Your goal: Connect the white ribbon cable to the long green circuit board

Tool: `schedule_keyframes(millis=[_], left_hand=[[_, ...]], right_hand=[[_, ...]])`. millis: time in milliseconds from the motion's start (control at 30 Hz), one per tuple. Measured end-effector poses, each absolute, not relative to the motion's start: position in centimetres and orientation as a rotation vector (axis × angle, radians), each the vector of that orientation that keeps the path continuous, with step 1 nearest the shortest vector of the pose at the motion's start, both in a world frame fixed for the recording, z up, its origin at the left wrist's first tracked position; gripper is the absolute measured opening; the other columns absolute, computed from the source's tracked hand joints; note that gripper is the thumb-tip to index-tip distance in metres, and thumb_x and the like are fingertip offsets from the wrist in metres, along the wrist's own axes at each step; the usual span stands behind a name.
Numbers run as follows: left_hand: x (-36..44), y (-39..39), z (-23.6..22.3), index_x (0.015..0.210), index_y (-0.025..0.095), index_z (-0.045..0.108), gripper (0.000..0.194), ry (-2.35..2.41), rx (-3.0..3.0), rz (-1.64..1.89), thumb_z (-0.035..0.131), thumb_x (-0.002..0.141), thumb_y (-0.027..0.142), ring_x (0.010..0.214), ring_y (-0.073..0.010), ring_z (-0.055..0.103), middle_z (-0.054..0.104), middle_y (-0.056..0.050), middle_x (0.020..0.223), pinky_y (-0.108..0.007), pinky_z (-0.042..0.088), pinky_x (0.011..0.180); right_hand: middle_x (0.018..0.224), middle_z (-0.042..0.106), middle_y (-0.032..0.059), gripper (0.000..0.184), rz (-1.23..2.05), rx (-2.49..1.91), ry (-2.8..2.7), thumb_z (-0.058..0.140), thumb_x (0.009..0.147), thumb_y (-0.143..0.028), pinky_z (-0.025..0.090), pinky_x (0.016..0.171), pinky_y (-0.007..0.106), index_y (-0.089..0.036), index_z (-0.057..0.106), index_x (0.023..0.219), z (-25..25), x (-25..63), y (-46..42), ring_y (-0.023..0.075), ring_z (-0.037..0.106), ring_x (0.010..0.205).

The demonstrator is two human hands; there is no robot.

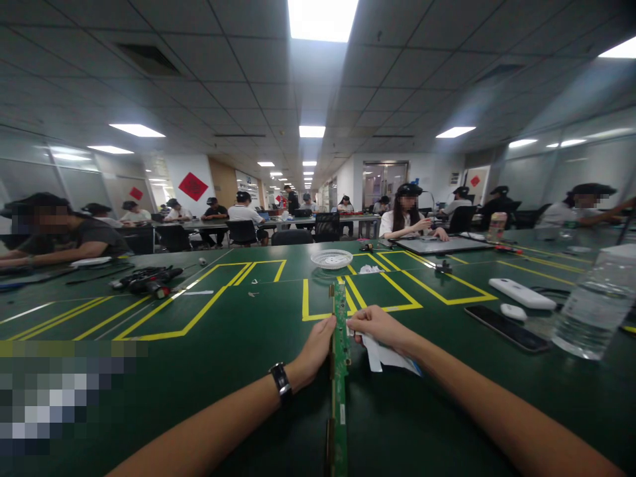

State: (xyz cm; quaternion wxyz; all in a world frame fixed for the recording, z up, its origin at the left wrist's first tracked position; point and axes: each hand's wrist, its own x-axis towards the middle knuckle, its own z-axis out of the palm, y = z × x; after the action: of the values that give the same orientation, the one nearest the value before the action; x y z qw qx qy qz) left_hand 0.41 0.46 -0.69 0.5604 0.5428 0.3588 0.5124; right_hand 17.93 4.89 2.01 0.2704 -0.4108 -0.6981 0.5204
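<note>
Where the green circuit board [340, 381] comes nearest, mid-tabletop [223, 361], its white label [342, 414] is too small to read. Farther along, the left hand [315, 344] has its grip closed on the board's left edge, while the right hand [380, 326] pinches a white sheet [375, 354] at the right edge. To the right stand a clear bottle [591, 311], its markings illegible, and a dark phone [507, 327]. Beyond sits a white basket [331, 259]; far left hangs a red diamond poster [193, 187], its characters unreadable.
</note>
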Motion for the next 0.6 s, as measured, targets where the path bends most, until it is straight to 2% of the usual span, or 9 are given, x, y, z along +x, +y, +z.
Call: schedule_keyframes(millis=[133,233,367,467,533,600], left_hand=[[0.2,1.4,-1.4,0.104,0.016,0.059,0.039,0.966,1.159,1.358,0.054,0.082,0.049,0.068,-0.0107,0.051,0.057,-0.005,0.089,-0.019,0.041,0.053],[-0.1,1.9,-1.8,0.106,0.019,0.057,0.033,1.070,1.128,1.479,0.054,0.082,0.042,0.077,-0.0128,0.050,0.055,-0.005,0.098,-0.019,0.042,0.055],[-0.8,2.1,-1.5,0.102,0.022,0.056,0.025,1.194,1.208,1.639,0.046,0.086,0.039,0.080,-0.0141,0.050,0.057,-0.004,0.099,-0.021,0.040,0.059],[-1.1,1.9,-1.2,0.100,0.023,0.054,0.023,1.203,1.269,1.726,0.040,0.089,0.037,0.082,-0.0139,0.050,0.056,-0.003,0.101,-0.022,0.039,0.065],[-1.1,1.7,-0.9,0.099,0.023,0.053,0.022,1.195,1.311,1.722,0.038,0.090,0.036,0.082,-0.0139,0.049,0.055,-0.003,0.102,-0.022,0.038,0.066],[-1.0,1.6,-0.8,0.100,0.022,0.052,0.022,1.194,1.342,1.694,0.037,0.091,0.036,0.082,-0.0139,0.048,0.054,-0.003,0.102,-0.022,0.038,0.067]], right_hand=[[0.064,0.064,0.0011,0.028,1.313,-1.212,-1.820,0.065,0.075,-0.040,0.036,0.045,0.018,-0.012,0.066,0.075,2.2,19.7,6.7,0.0076,0.051,0.049],[0.069,0.067,0.0032,0.025,1.228,-1.306,-1.709,0.066,0.075,-0.035,0.039,0.048,0.019,-0.012,0.066,0.085,2.0,22.0,8.8,0.0085,0.054,0.051],[0.080,0.070,0.0089,0.036,0.987,-1.492,-1.563,0.062,0.079,-0.033,0.041,0.049,0.020,-0.011,0.060,0.107,1.7,26.0,11.4,0.0102,0.056,0.055],[0.089,0.071,0.0117,0.042,0.818,-1.604,-1.508,0.060,0.080,-0.035,0.042,0.049,0.022,-0.011,0.057,0.114,1.6,29.0,12.6,0.0126,0.059,0.060],[0.091,0.070,0.0124,0.038,0.730,-1.677,-1.556,0.055,0.083,-0.035,0.045,0.053,0.023,-0.011,0.059,0.112,1.7,30.6,13.0,0.0148,0.061,0.066],[0.083,0.070,0.0126,0.030,0.599,-1.801,-1.683,0.053,0.085,-0.035,0.046,0.058,0.027,-0.012,0.065,0.099,1.8,31.9,13.2,0.0189,0.063,0.070]])
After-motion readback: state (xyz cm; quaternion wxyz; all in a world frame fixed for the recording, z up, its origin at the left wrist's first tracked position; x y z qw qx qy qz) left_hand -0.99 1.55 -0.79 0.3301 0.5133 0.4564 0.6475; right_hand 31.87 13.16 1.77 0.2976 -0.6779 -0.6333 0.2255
